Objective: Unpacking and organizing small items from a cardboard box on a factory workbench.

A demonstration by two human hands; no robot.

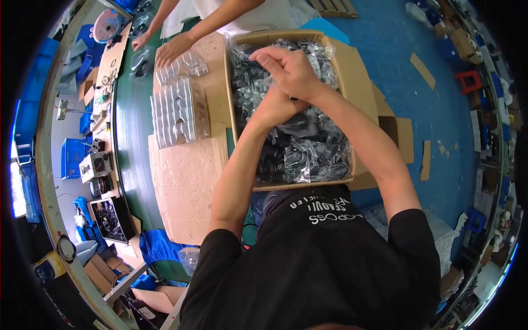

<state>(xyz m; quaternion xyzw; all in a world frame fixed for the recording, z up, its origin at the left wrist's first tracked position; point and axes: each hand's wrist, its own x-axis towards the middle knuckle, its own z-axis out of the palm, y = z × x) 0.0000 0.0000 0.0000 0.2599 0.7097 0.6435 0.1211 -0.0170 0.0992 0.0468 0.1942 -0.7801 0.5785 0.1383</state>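
Observation:
My two hands cross above an open cardboard box (230, 104) packed with black items in clear plastic bags (308, 159). My left hand (278, 108) is curled closed, with a small dark bit showing at its fingers; what it holds is mostly hidden. Just beyond and over it, my right hand (294, 71) has its thumb pressed near its bent fingers. Whatever lies in that grip is out of sight. Beneath the hands, a dark bagged piece (301, 129) looks smeared by motion.
Stacked clear plastic trays (179, 113) stand on cardboard (187, 176) left of the box. Across the green work surface (135, 148), a co-worker's hands (173, 49) are near a dark bagged item (142, 63). A pink fan (107, 26) stands at far left. Box flaps (355, 71) spread rightward.

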